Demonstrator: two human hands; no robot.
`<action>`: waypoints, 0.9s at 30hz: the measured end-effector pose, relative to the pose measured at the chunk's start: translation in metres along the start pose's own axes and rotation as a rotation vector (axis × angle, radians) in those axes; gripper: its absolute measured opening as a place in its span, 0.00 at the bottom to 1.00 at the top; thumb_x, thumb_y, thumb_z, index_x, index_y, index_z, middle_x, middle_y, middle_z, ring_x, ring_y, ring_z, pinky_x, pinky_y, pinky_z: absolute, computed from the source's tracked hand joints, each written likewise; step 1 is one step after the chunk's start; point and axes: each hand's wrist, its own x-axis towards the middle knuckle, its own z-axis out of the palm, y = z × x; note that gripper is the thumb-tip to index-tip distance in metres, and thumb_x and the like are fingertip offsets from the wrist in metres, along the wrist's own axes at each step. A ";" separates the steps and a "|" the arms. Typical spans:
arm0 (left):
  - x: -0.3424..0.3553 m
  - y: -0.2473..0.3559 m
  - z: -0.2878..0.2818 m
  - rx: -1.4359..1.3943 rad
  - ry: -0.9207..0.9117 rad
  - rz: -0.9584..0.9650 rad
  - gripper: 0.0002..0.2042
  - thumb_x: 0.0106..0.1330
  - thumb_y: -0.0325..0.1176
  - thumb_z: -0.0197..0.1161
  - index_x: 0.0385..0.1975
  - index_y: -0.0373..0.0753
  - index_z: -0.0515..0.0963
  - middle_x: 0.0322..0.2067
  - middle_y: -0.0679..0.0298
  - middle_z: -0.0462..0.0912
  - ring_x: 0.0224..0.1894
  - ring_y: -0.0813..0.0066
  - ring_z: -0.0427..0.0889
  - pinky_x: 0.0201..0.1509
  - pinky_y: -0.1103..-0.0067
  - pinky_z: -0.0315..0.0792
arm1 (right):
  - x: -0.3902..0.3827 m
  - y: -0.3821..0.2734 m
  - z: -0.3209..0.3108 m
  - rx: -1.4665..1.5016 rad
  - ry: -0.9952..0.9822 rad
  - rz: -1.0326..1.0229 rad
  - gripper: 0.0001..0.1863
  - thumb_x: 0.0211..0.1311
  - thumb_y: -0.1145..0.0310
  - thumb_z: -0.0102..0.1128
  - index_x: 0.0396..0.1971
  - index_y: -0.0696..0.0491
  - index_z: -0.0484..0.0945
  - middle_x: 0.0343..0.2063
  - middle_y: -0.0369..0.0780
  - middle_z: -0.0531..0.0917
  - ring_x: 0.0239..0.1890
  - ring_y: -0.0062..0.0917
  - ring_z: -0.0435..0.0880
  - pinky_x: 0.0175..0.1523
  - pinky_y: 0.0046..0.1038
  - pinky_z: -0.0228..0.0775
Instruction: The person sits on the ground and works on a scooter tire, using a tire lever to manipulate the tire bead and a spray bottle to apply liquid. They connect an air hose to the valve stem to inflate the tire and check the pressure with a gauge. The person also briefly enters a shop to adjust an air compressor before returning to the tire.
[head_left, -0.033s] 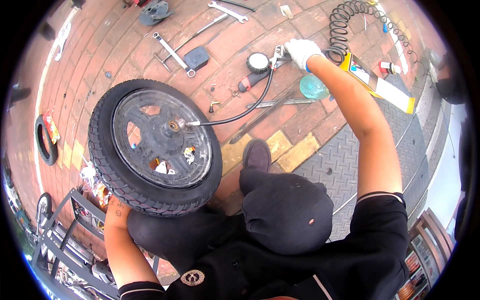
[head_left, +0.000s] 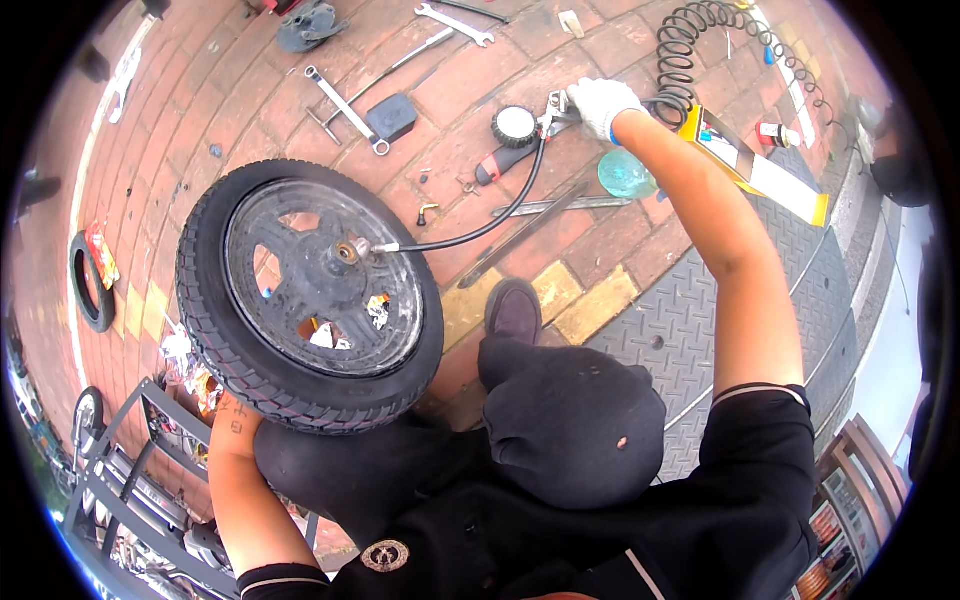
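A black-tyred wheel (head_left: 300,390) with a dark cast rim leans upright against my left leg. My left forearm (head_left: 235,450) goes behind its lower left edge, and the tyre hides the hand. Far to the right, my right hand (head_left: 603,105), in a white glove, is closed around a tyre inflator (head_left: 555,112). A round white pressure gauge (head_left: 516,126) sits on the inflator's left side. Its black hose (head_left: 500,223) curves down to the wheel, and its metal end (head_left: 383,247) sits at the rim beside the hub.
A turquoise bowl-like object (head_left: 626,174), a red-and-grey handle (head_left: 500,163) and a flat bar (head_left: 570,204) lie below the inflator. Wrenches (head_left: 347,109) and a dark block (head_left: 392,117) lie farther off. A coiled hose (head_left: 676,60) and an open yellow box (head_left: 735,150) are at right.
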 end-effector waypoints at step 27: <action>0.001 0.024 -0.034 -0.095 0.065 -0.019 0.20 0.74 0.36 0.55 0.60 0.34 0.80 0.64 0.51 0.79 0.68 0.54 0.76 0.73 0.68 0.68 | -0.006 -0.005 0.003 0.015 0.047 0.041 0.13 0.69 0.70 0.55 0.51 0.48 0.80 0.53 0.45 0.84 0.56 0.43 0.85 0.58 0.44 0.79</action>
